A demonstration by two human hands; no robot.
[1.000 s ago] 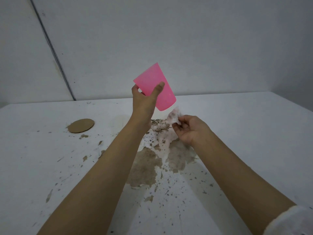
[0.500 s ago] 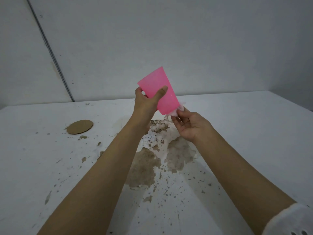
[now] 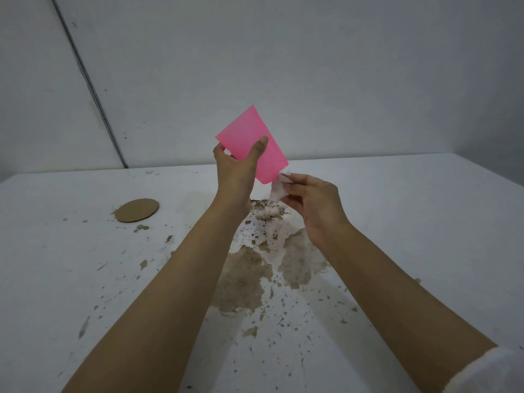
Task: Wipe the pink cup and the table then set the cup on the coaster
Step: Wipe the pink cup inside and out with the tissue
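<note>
Pink cup (image 3: pixel 241 131) in left hand (image 3: pixel 236 172) — tilted, rim up-left, base down-right.

cup (image 3: pixel 249 129) in left hand (image 3: pixel 234 171), above worktop (image 3: pixel 425 222) | tissue (image 3: pixel 276 191) in right hand (image 3: pixel 317 202), touching cup at its 5 o'clock | spill (image 3: pixel 243 282) on worktop, 6 o'clock | coaster (image 3: pixel 138 210) on worktop, cup's 8 o'clock, well apart

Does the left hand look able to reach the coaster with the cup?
Probably yes: the left hand holds the pink cup aloft, and the coaster lies uncovered on its side of the table, nothing standing between.
</note>
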